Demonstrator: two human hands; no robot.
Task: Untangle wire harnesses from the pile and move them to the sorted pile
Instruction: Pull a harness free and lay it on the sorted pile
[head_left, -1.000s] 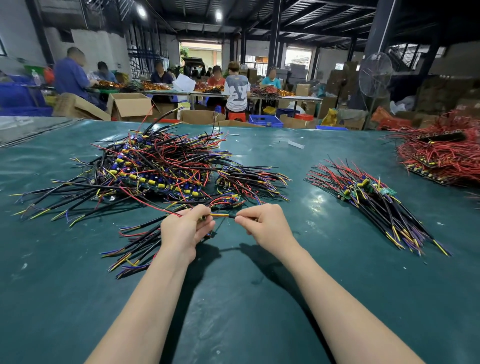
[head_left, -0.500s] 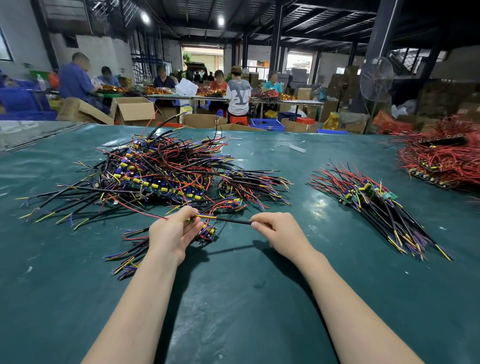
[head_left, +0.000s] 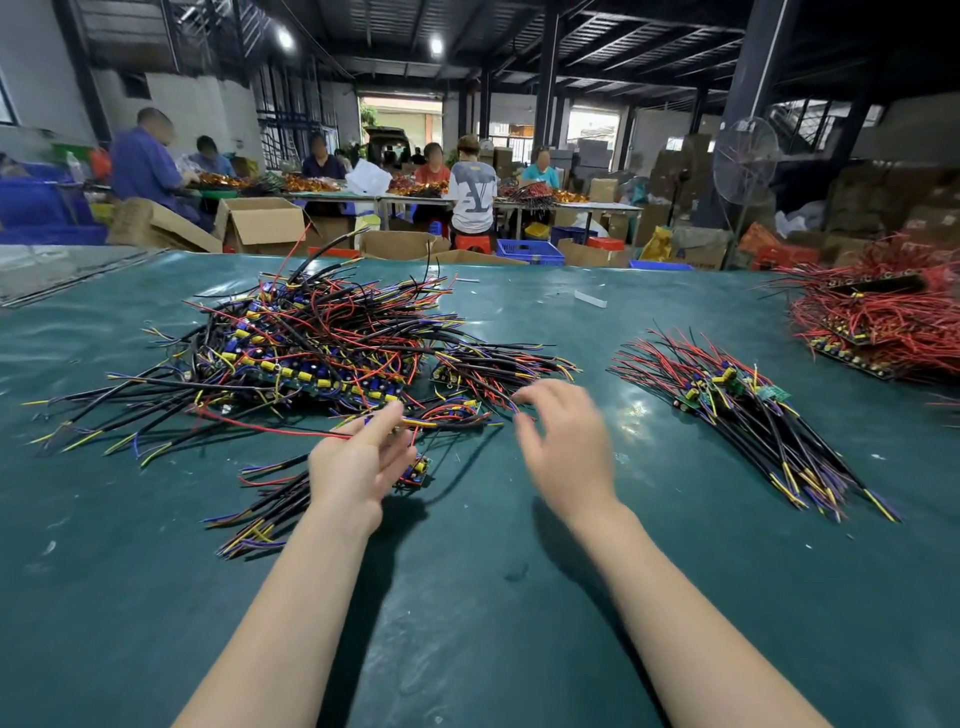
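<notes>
A tangled pile of wire harnesses in black, red, yellow and blue lies on the green table mat, left of centre. The sorted pile lies in a neat diagonal row at the right. One separate harness with a small circuit board stretches under my left hand. That hand's fingers are extended and reach the wire ends at the pile's near edge. My right hand hovers, blurred, with spread fingers above a small harness cluster and holds nothing.
A heap of red-wired harnesses sits at the far right edge. A white scrap lies near the table's far side. Behind the table are cardboard boxes, a standing fan and several seated people at other tables.
Both hands pinched one thin wire between them before. Now the right hand has let go, opened and risen toward the pile, and the left hand's fingers have straightened.
</notes>
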